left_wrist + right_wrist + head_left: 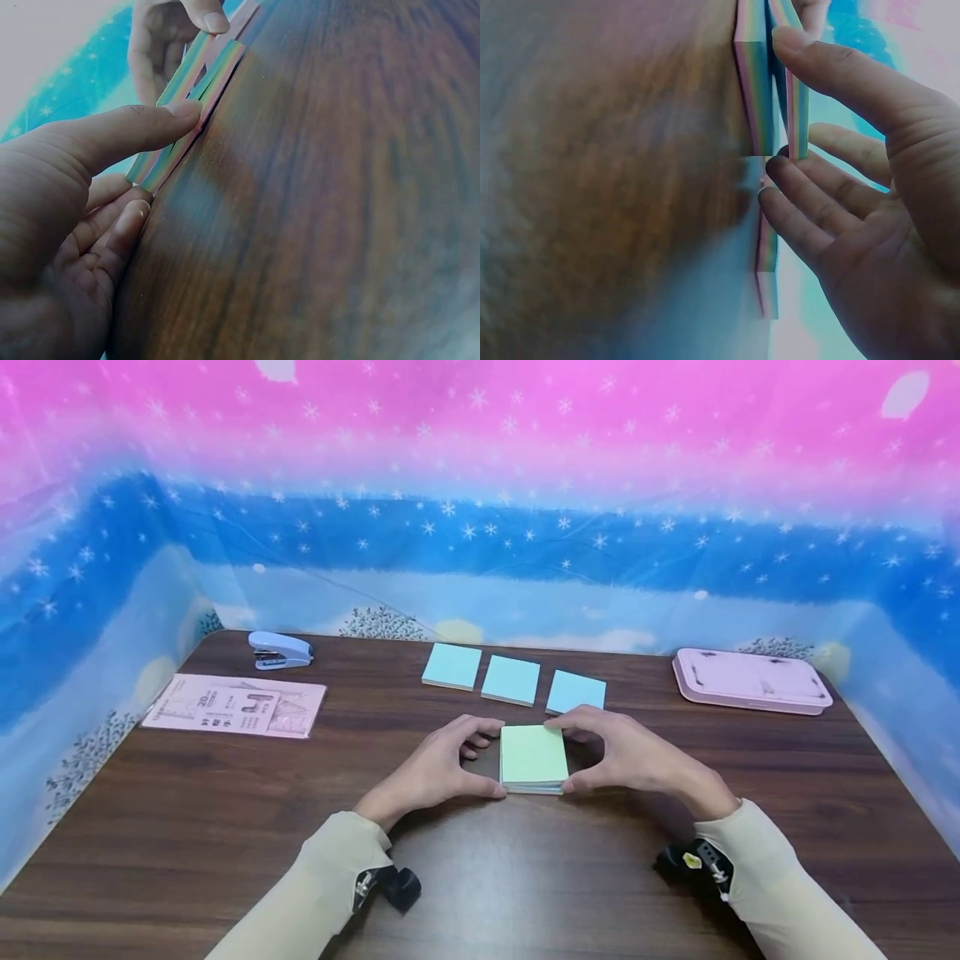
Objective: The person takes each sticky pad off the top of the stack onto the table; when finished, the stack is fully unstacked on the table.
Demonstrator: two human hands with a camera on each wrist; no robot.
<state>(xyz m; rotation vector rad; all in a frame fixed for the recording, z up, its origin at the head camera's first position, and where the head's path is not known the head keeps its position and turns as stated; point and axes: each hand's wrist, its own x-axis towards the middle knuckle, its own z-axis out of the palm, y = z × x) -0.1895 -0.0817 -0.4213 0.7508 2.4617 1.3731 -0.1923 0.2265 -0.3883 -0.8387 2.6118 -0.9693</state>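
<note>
Two sticky note pads lie one over the other at the table's middle. The upper sticky note pad (534, 753) has a light green top. Below it, the lower sticky note pad (757, 97) shows rainbow-striped sides and sits against the table, with a narrow gap between the two. My left hand (442, 760) grips the pads' left side, thumb at the front edge and fingers behind. On the right side, my right hand (637, 756) pinches the upper pad between thumb and fingers.
Three blue-topped sticky note pads (511, 679) stand in a row behind the hands. A blue stapler (281, 651) and a pink printed packet (236, 706) are at the back left. Toward the back right lies a pink case (752, 681). Patterned cloth (480, 543) surrounds the table.
</note>
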